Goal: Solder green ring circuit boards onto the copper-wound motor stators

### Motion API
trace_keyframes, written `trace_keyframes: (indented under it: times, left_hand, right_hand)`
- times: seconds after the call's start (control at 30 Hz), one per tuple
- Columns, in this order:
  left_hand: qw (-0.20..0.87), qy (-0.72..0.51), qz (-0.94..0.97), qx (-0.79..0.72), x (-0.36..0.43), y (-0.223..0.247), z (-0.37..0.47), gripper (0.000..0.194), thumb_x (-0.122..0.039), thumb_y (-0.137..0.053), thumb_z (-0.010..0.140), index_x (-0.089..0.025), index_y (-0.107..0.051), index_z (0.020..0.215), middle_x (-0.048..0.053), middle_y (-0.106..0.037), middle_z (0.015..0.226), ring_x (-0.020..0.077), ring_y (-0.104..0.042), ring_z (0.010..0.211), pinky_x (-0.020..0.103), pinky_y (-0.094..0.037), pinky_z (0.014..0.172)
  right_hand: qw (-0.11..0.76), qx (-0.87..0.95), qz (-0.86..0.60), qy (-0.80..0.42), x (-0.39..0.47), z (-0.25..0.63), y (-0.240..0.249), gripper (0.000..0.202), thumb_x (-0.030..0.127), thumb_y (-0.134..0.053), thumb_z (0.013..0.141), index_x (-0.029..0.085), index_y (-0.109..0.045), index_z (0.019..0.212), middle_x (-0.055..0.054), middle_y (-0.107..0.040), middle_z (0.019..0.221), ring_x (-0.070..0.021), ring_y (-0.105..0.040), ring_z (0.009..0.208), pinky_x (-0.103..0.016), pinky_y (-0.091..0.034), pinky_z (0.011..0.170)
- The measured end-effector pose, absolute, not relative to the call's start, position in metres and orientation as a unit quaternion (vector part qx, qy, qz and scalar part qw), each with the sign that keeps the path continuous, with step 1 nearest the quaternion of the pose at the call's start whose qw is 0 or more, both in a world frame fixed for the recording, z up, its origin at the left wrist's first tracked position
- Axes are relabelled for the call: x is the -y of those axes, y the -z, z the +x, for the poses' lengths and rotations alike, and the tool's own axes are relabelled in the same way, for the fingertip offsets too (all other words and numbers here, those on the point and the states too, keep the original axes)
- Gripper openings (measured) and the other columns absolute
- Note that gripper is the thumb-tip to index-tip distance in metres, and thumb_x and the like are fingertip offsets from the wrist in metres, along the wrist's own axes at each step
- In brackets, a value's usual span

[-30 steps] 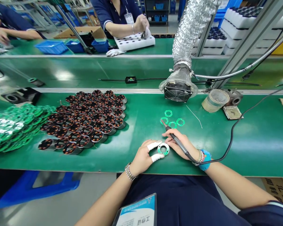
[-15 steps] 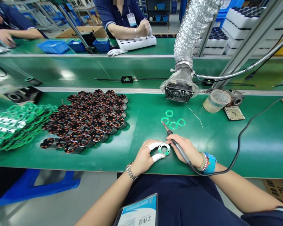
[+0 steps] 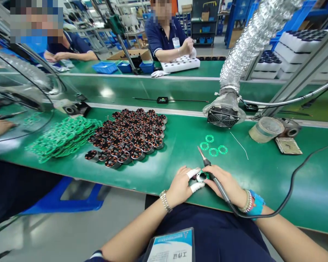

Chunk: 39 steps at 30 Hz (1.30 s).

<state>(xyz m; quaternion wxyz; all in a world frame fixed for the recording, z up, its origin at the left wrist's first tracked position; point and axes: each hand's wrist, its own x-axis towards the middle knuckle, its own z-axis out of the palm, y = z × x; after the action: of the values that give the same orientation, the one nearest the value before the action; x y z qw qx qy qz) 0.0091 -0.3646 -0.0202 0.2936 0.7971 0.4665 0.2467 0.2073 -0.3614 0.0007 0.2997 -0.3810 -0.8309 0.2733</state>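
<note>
- Head view: the ring-shaped assembly [image 3: 200, 177] is between the two hands, near the close edge of the green bench [image 3: 180, 145].
- The left hand [image 3: 179, 186], its thumb and index finger in white finger cots [image 3: 197, 187], grasps the assembly from the left; that pinch seems best placed on the outer rim, leaving the face open.
- The right hand [image 3: 229, 185] has its fingers wrapped around the soldering iron [image 3: 221, 190], with fingertips also at the assembly's right side; whether they pinch it or merely touch it, I cannot tell.
- The iron's tip points away from both hands, toward the loose green circuit rings [image 3: 213, 152]. That is a sensible angle while fingers adjust the part; the tip should clear those rings and the uncovered right fingertips.
- Seating the green ring flat and square before any heat is applied would likely give cleaner joints.
- The fan [image 3: 223, 117] sits beyond the rings, so working nearer it might draw fumes better.
- The cable [image 3: 291, 182] loops over the right forearm; slack there should help prevent tugging.
</note>
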Motion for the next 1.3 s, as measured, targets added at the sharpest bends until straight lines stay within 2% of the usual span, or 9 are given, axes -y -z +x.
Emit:
trace_keyframes:
  times: [0.07,0.13,0.23,0.33,0.4,0.57,0.63,0.9,1.3]
  left_hand:
    - [0.330,-0.227,0.790,-0.463,0.360,0.015,0.003,0.046,-0.038,-0.064,0.075,-0.019,-0.055,0.116,0.003,-0.063,0.080,0.0177,-0.058,0.078,0.037,-0.045,0.083]
    - [0.340,-0.204,0.791,-0.465,0.354,0.010,-0.003,0.037,-0.033,-0.063,0.076,-0.019,-0.058,0.110,0.001,-0.061,0.075,0.0164,-0.056,0.072,0.031,-0.046,0.074]
    - [0.301,-0.172,0.816,-0.463,0.346,0.005,-0.009,0.013,-0.027,-0.058,0.080,-0.019,-0.066,0.086,0.001,-0.059,0.066,0.0166,-0.053,0.066,0.030,-0.044,0.068]
    - [0.272,-0.183,0.829,-0.453,0.342,0.001,-0.013,0.014,-0.025,-0.056,0.080,-0.019,-0.066,0.073,0.003,-0.060,0.068,0.0181,-0.054,0.070,0.032,-0.044,0.070]
    - [0.304,-0.218,0.811,-0.449,0.341,-0.001,-0.013,0.012,-0.024,-0.057,0.080,-0.019,-0.066,0.075,0.004,-0.062,0.073,0.0179,-0.055,0.074,0.032,-0.044,0.073]
    - [0.523,-0.314,0.653,-0.450,0.345,0.009,0.002,0.008,-0.024,-0.061,0.076,-0.016,-0.063,0.076,0.002,-0.063,0.077,0.0148,-0.059,0.074,0.028,-0.047,0.073]
    - [0.574,-0.330,0.594,-0.457,0.347,0.014,0.009,0.009,-0.024,-0.063,0.074,-0.015,-0.063,0.074,0.002,-0.063,0.075,0.0142,-0.059,0.072,0.027,-0.047,0.072]
    - [0.590,-0.304,0.576,-0.478,0.343,0.016,0.010,0.015,-0.026,-0.069,0.066,-0.014,-0.061,0.066,0.000,-0.061,0.066,0.0124,-0.055,0.063,0.025,-0.044,0.064]
    - [0.645,-0.343,0.526,-0.434,0.347,0.013,0.007,0.019,-0.030,-0.069,0.068,-0.013,-0.062,0.069,0.000,-0.058,0.070,0.0112,-0.054,0.068,0.024,-0.042,0.069]
  right_hand:
    - [0.303,0.830,-0.383,-0.268,0.362,0.207,0.001,0.024,0.021,-0.048,0.087,0.022,-0.049,0.110,-0.007,-0.060,0.095,-0.0178,-0.059,0.084,-0.033,-0.051,0.075]
    - [0.308,0.828,-0.385,-0.267,0.362,0.207,0.003,0.023,0.022,-0.049,0.087,0.023,-0.049,0.110,-0.007,-0.060,0.096,-0.0182,-0.059,0.086,-0.033,-0.051,0.076]
    - [0.309,0.825,-0.390,-0.268,0.361,0.207,0.002,0.023,0.023,-0.051,0.087,0.023,-0.049,0.110,-0.007,-0.059,0.097,-0.0184,-0.059,0.087,-0.033,-0.051,0.077]
    - [0.312,0.824,-0.391,-0.267,0.361,0.206,0.001,0.023,0.023,-0.052,0.087,0.022,-0.049,0.109,-0.007,-0.059,0.096,-0.0182,-0.059,0.087,-0.033,-0.050,0.077]
    - [0.314,0.824,-0.389,-0.267,0.360,0.205,0.001,0.022,0.024,-0.052,0.086,0.022,-0.049,0.109,-0.007,-0.059,0.095,-0.0178,-0.059,0.086,-0.033,-0.050,0.077]
    - [0.315,0.822,-0.390,-0.271,0.361,0.207,0.000,0.024,0.024,-0.053,0.086,0.022,-0.049,0.110,-0.007,-0.059,0.095,-0.0180,-0.058,0.085,-0.032,-0.050,0.076]
    - [0.322,0.818,-0.393,-0.271,0.362,0.206,-0.001,0.025,0.023,-0.053,0.085,0.023,-0.049,0.110,-0.006,-0.059,0.096,-0.0181,-0.058,0.087,-0.032,-0.049,0.077]
    - [0.373,0.829,-0.341,-0.238,0.350,0.187,-0.003,0.022,0.013,-0.046,0.086,0.022,-0.051,0.106,-0.005,-0.058,0.089,-0.0166,-0.054,0.084,-0.030,-0.048,0.074]
    - [0.372,0.815,-0.367,-0.250,0.352,0.184,0.000,0.029,0.010,-0.047,0.082,0.021,-0.049,0.109,-0.005,-0.055,0.086,-0.0174,-0.051,0.082,-0.033,-0.048,0.074]
